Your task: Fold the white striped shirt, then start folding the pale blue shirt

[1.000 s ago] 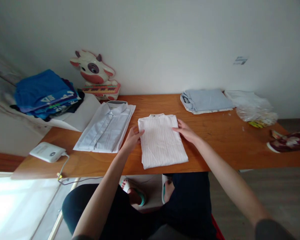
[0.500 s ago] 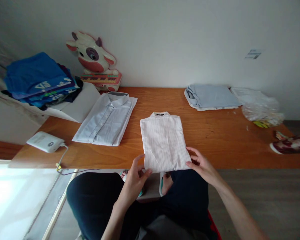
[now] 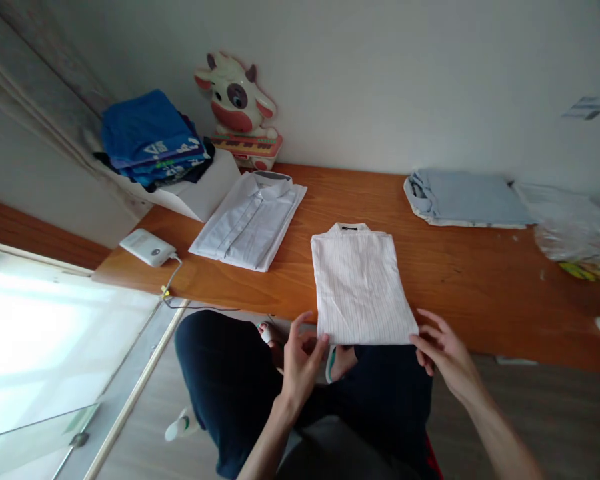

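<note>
Folded striped shirt [image 3: 361, 287] lies at near edge of wooden table [image 3: 460, 287], left hand [image 3: 301, 367] and right hand [image 3: 445, 353] half-open at its near corners, pinch unclear; likely straightening, next move calling for even tension.

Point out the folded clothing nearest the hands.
The striped white shirt on the table, its near corners by the left hand and right hand. The buttoned shirt, pale blue clothes and bright blue pile lie farther off.
</note>
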### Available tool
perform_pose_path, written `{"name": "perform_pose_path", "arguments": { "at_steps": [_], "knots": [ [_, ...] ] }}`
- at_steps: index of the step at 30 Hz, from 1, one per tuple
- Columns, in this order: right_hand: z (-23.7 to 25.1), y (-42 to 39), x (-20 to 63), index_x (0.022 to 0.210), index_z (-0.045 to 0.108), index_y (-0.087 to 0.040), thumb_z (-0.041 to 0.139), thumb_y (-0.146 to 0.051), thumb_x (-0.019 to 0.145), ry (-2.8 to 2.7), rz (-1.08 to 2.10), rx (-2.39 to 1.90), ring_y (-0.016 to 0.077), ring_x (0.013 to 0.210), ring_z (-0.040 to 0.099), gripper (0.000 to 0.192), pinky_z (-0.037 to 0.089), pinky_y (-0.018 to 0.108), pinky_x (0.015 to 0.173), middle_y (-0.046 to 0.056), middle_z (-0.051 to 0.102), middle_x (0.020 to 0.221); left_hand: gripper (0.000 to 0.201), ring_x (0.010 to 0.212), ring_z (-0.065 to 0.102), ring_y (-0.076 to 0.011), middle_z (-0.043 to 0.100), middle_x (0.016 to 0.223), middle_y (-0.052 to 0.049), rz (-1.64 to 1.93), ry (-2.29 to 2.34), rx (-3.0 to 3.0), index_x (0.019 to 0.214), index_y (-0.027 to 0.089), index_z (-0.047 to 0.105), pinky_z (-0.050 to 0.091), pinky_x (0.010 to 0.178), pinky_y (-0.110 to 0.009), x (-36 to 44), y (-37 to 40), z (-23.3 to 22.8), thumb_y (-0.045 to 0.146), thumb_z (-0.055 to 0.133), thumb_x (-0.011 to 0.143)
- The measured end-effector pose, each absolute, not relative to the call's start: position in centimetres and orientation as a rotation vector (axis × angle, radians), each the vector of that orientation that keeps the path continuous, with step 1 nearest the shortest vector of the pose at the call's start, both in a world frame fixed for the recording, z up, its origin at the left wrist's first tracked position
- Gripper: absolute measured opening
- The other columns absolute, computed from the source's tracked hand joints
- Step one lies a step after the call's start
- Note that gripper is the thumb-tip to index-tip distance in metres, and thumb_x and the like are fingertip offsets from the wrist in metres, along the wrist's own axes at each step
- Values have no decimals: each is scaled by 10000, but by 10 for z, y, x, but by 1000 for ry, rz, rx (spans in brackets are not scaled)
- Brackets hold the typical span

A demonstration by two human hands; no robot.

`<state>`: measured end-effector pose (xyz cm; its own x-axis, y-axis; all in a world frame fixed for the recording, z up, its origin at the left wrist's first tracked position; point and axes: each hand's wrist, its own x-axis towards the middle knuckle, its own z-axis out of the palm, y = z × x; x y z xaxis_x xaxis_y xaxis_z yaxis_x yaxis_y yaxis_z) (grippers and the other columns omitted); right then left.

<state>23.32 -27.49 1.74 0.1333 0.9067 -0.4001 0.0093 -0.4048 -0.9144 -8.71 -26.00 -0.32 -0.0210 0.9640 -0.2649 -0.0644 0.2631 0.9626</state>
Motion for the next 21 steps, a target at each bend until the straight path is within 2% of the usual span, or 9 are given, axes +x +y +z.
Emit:
{"name": "perform_pose_path", "arguments": {
  "at_steps": [2,5,8,10,13,18,21],
  "knots": [
    [11,-280,232,1419,541,-320,889,-485,833,-840,1316,-1543,134,560,619,701,462,237,378,-4,660,960,555,636,704,-144,744,835,10,1158,1302,882,1396,246,476,537,605,-239,-75,-270,-11,474,747,969],
    [4,-285,232,1384,575,-333,863,-487,857,-772,1419,-1475,93,510,576,620,406,217,352,7,676,1025,527,700,749,-185,764,889,-22,1273,1255,737,1383,244,456,594,639,-285,-61,-280,-19,483,714,992],
    [6,-288,237,1550,449,-364,852,-502,863,-862,1573,-1502,126,519,637,809,457,250,367,61,714,1153,612,807,779,-216,786,950,-52,1297,1209,753,1460,240,423,634,736,-339,-57,-284,-23,459,736,982],
    [12,-289,242,1631,345,-353,832,-501,885,-965,1574,-1504,162,555,684,903,513,286,414,87,732,1171,625,800,780,-216,787,929,-47,1296,1205,779,1472,236,434,633,743,-339,-59,-284,-22,446,749,975],
    [17,-285,249,1672,274,-326,750,-489,967,-1110,1541,-1480,181,585,699,866,544,308,484,57,756,1026,582,733,775,-208,781,881,-32,1309,1210,766,1430,228,467,627,704,-328,-61,-282,-21,452,749,973],
    [12,-270,252,1640,354,-210,763,-505,962,-1308,1448,-1617,194,606,682,845,578,330,574,8,728,765,509,675,777,-203,763,812,8,1407,1274,687,1271,253,439,620,663,-307,-60,-281,-21,423,790,944],
    [7,-267,250,1644,344,-186,804,-526,921,-1218,1380,-1627,214,638,711,922,563,310,530,37,758,804,516,662,768,-190,752,799,18,1421,1289,675,1240,257,428,626,682,-310,-59,-283,-23,424,804,929]
  ]
}}
